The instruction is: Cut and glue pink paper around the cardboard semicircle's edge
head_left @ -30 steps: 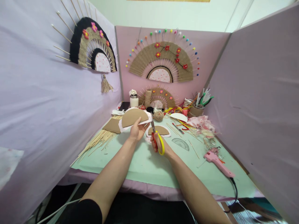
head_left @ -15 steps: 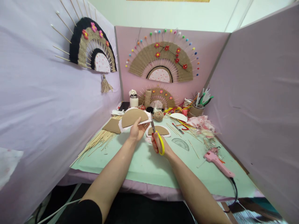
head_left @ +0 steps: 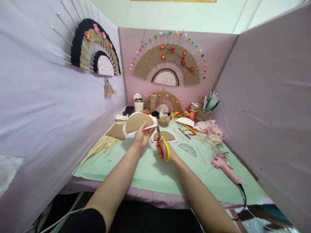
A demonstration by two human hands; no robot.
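My left hand (head_left: 143, 134) grips a half-round piece of brown cardboard (head_left: 138, 123) by its lower edge, thumb on top. Pale pink fabric (head_left: 125, 130) sticks out around the cardboard's rim. In my right hand (head_left: 160, 149) is a pair of scissors (head_left: 166, 150) with red and yellow handles. Their blades point up and away, beside the right end of the fabric; whether they touch it I cannot tell. A smaller cardboard half-round (head_left: 164, 136) on a fabric-edged backing lies on the table behind the scissors.
Thin wooden sticks (head_left: 102, 145) and a cardboard piece (head_left: 116, 130) lie at left. A clear protractor (head_left: 187, 149), a pen (head_left: 184, 133) and a pink glue gun (head_left: 227, 170) with a cord are at right. A twine ball (head_left: 164, 120), fabric scraps (head_left: 210, 129) and a tool pot (head_left: 203, 115) stand farther back.
The scissors' handles look slightly more spread than before. Both hands stay nearly in place, and the whole view has shifted a little.
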